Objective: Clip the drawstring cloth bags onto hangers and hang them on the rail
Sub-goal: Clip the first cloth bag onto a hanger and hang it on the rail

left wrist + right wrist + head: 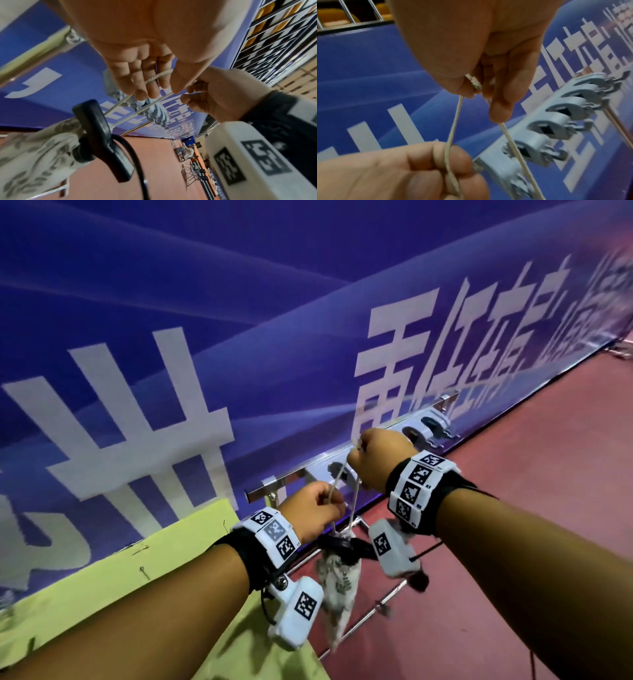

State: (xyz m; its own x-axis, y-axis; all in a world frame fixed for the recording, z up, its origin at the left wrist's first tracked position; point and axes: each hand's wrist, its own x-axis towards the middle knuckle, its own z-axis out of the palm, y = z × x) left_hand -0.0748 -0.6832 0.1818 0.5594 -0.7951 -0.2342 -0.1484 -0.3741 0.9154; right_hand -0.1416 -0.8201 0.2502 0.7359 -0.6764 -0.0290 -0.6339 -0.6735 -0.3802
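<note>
Clearly mid-task, with nothing from this bag hung yet. Left hand (311, 508) curled, pinching one strand of the pale drawstring (337, 484) between thumb and fingers, with the cord looped over a finger in the left wrist view. Right hand (378, 463) higher and farther, clenched around the upper end of the same cord near its knot. Between the two hands, two strands stretched taut.

Below them, hanging in the air just right of the green table (102, 594): the patterned cloth bag (337, 580), neck gathered under a black clip (102, 139). Whether that clip belongs to a hanger, hard to tell.

Just beyond the hands, the chrome rail (342, 455), running from near left to far right along the blue banner (171, 302). On it, a row of grey clips (537, 143), apparently bare; one strand crossing the nearest of them in the right wrist view, touching or merely in front, unclear.

Done, by the look of it: bag lifted and clip fastened at its neck. Left, probably: getting this bag secured on the rail, then any further bags, none of which show here.
</note>
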